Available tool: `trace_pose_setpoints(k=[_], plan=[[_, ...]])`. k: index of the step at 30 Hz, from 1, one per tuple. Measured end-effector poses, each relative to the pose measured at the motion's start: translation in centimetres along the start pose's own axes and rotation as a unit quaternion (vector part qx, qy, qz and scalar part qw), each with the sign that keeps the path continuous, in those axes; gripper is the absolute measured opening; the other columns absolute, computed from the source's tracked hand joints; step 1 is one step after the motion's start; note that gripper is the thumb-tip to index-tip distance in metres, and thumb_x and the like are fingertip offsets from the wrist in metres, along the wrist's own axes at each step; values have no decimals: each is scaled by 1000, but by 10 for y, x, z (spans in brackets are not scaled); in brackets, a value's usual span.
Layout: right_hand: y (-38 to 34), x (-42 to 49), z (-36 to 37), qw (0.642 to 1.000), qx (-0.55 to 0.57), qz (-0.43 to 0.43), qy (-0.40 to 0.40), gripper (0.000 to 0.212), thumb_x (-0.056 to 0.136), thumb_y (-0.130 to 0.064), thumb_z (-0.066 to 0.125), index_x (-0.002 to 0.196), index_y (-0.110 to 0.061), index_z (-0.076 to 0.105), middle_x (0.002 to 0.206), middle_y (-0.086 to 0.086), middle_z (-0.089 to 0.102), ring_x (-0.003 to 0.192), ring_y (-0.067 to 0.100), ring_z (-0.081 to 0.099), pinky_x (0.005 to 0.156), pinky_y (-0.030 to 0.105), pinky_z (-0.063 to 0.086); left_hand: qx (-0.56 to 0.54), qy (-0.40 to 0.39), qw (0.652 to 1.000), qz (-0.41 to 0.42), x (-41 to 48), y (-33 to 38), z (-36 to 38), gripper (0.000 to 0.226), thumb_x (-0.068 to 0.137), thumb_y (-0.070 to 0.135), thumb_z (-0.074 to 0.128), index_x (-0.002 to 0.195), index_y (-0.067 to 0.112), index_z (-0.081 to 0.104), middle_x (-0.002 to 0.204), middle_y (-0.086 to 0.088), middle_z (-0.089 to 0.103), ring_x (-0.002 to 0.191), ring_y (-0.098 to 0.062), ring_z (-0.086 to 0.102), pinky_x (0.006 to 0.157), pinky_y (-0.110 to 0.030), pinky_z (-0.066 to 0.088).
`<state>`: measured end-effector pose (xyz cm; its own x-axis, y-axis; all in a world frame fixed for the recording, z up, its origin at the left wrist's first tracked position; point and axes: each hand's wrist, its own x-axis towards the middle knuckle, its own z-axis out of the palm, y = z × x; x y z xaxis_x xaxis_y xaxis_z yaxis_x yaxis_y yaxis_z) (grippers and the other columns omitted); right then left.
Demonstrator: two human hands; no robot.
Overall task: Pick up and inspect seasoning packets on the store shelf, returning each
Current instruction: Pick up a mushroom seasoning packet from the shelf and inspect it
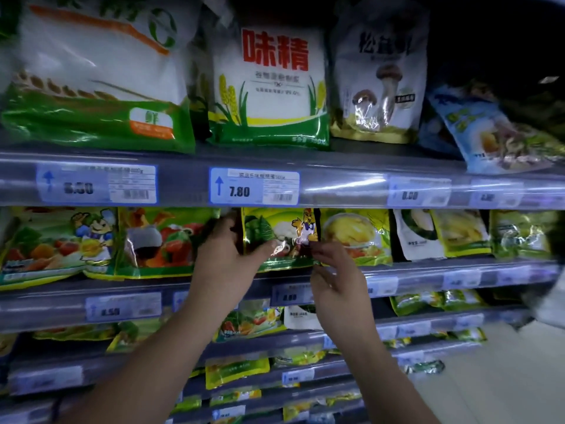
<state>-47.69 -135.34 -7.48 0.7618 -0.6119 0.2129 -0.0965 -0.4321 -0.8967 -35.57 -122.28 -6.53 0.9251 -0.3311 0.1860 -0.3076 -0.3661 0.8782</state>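
A green-and-yellow seasoning packet with a cartoon chicken stands upright on the second shelf, just under the 7.80 price tag. My left hand grips its left edge, thumb across the lower front. My right hand pinches its lower right corner. The packet's bottom edge sits at the shelf lip; I cannot tell whether it rests on the shelf.
Similar packets crowd both sides on the same shelf. Large white-and-green bags stand on the shelf above, a mushroom pouch beside them. More packets fill the lower shelves. Floor shows at the lower right.
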Motion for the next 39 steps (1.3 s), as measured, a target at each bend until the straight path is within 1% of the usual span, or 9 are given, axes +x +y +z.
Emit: trace_pose_setpoints(k=[4, 9, 12, 16, 22, 29, 32, 37, 39], plan=[[4, 2, -9, 999, 26, -7, -23, 39, 97, 0, 50, 125, -25, 60, 124, -16, 61, 117, -13, 52, 91, 12, 47, -32, -3, 999, -3, 4, 0, 12, 54, 79, 48, 79, 122, 20, 64, 114, 8, 70, 106, -13, 63, 82, -26, 46], [11, 12, -29, 995, 64, -32, -73, 35, 98, 2, 51, 120, -23, 61, 121, -11, 64, 112, -8, 58, 84, 6, 49, -143, 6, 989, -45, -5, 7, 8, 97, 60, 65, 83, 141, 22, 54, 139, -1, 64, 129, -21, 58, 111, -49, 45], [20, 25, -47, 990, 98, -61, -86, 29, 95, 4, 54, 111, -18, 63, 108, -4, 69, 99, -3, 64, 75, 7, 49, -197, 71, 975, -79, -23, 18, 4, 98, 59, 62, 85, 141, 19, 55, 136, 1, 62, 125, -22, 58, 108, -51, 45], [29, 36, -70, 980, 122, -86, -129, 11, 97, -12, 62, 107, -16, 63, 98, -6, 69, 87, -5, 63, 71, 6, 46, -229, 98, 961, -123, -66, 29, 14, 17, 83, 24, 75, 97, 28, 67, 82, 21, 71, 67, 4, 63, 60, -21, 52], [37, 25, -94, 941, 147, -35, -304, 12, 94, -41, 64, 84, -36, 60, 73, -34, 66, 70, -15, 61, 68, 11, 43, -241, 68, 956, -152, -129, 44, 48, 29, 82, 25, 74, 108, 37, 74, 105, 13, 79, 100, -10, 73, 71, -32, 48], [49, 8, -111, 909, 232, 51, -342, 2, 90, -30, 73, 92, -30, 74, 86, -9, 78, 84, 7, 73, 81, 38, 54, -232, 41, 959, -158, -156, 54, 56, 21, 77, 31, 72, 96, 28, 80, 102, -1, 81, 94, -20, 77, 84, -46, 58], [47, 4, -117, 922, 233, 59, -303, 51, 76, -40, 84, 104, -9, 53, 94, 42, 56, 74, 30, 57, 70, 46, 45, -215, 5, 967, -138, -159, 54, 56, 22, 88, 24, 68, 105, 33, 78, 108, 3, 80, 99, -14, 75, 89, -42, 56], [40, 5, -123, 932, 238, 86, -259, 39, 83, -12, 80, 82, -5, 42, 66, 18, 62, 65, 23, 60, 64, 41, 50, -223, 0, 965, -136, -150, 52, 56, 26, 74, 36, 75, 100, 39, 79, 106, 7, 80, 99, -13, 75, 95, -48, 55], [37, 5, -124, 925, 253, 89, -270, 50, 78, -27, 85, 79, -3, 42, 74, 27, 50, 74, 27, 57, 74, 46, 44, -235, -25, 963, -128, -145, 49, 52, 38, 66, 45, 83, 103, 33, 79, 108, 1, 80, 102, -19, 75, 97, -49, 54]])
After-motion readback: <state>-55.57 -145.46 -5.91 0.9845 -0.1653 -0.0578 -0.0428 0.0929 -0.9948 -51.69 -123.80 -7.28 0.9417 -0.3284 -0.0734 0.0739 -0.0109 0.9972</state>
